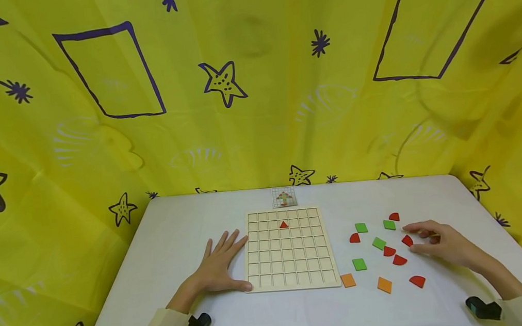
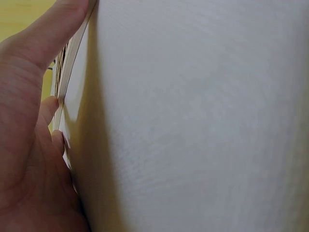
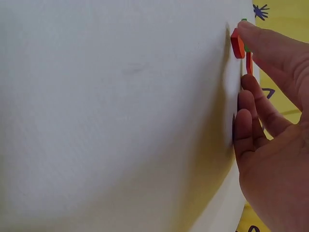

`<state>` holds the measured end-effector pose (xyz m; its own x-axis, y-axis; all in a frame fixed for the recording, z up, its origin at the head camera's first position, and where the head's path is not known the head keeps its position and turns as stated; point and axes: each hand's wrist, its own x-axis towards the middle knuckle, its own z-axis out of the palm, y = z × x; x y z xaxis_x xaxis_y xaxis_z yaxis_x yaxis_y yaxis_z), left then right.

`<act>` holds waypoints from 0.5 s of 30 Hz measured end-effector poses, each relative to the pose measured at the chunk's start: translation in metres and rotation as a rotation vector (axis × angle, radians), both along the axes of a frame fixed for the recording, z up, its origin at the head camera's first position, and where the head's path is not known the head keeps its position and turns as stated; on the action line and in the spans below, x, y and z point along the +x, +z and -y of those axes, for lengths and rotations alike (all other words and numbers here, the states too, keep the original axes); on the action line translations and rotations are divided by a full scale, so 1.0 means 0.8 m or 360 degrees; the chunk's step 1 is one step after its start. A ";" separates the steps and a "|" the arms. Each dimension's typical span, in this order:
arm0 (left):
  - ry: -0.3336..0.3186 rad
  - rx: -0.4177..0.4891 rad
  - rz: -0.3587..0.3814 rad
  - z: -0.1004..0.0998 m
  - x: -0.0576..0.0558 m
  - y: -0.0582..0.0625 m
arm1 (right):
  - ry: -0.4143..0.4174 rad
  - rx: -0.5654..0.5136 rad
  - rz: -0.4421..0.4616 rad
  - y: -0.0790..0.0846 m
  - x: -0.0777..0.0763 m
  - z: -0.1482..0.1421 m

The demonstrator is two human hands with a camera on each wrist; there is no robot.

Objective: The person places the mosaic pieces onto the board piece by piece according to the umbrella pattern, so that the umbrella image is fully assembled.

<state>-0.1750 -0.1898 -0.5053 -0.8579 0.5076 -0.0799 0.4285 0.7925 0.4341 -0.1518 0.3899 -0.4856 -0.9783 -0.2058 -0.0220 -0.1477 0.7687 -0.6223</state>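
- Two bare hands work over a white tabletop (image 1: 191, 215). The left hand (image 1: 216, 270) spreads its fingers wide, with thumb and forefinger touching the left edge of a square pale wooden grid board (image 1: 287, 254).
- The right hand (image 1: 450, 245), on the right, has thumb and forefinger parted moderately, with a small flat red quarter-circle tile (image 1: 407, 241) between them. It seems to lie on the tabletop; I cannot tell whether either fingertip touches it.
- Nearby are five other red quarter-circle tiles (image 1: 399, 260), four green slanted tiles (image 1: 359, 264) and two orange square tiles (image 1: 384, 284).
- A small red triangular tile (image 1: 283, 224) sits in the board's second row from the far side; a small square pattern card (image 1: 284, 197) lies just beyond the far edge.
- To grasp well, I would keep the fingertips low and narrow them evenly onto opposite edges, as so thin a tile could slip or skid.
- A light lift straight up should avoid nudging the neighbours, and checking which way the rounded side faces would help with turning it.
- Steady, gentle contact from the left hand should keep the board from sliding.
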 end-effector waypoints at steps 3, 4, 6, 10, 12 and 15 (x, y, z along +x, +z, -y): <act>0.0004 0.0013 0.0010 0.000 0.000 0.001 | 0.0051 0.0007 -0.0034 -0.002 -0.001 -0.003; 0.0005 0.0015 0.0012 0.000 0.000 0.001 | 0.0066 0.0007 -0.0053 -0.002 -0.001 -0.004; 0.0006 0.0017 0.0016 0.000 0.000 0.001 | 0.0097 0.0005 -0.0088 -0.002 -0.003 -0.005; 0.0004 0.0008 0.0010 0.000 0.000 0.001 | 0.0119 -0.0008 -0.0139 -0.004 -0.004 -0.004; 0.0004 0.0009 0.0010 0.000 0.000 0.001 | 0.0121 -0.0011 -0.0148 -0.005 -0.005 -0.005; 0.0004 0.0011 0.0011 0.000 0.000 0.002 | 0.0094 0.0005 -0.0140 -0.007 -0.006 -0.004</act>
<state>-0.1750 -0.1895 -0.5041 -0.8587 0.5058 -0.0824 0.4232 0.7906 0.4426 -0.1565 0.3931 -0.4915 -0.9627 -0.2633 0.0626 -0.2468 0.7590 -0.6025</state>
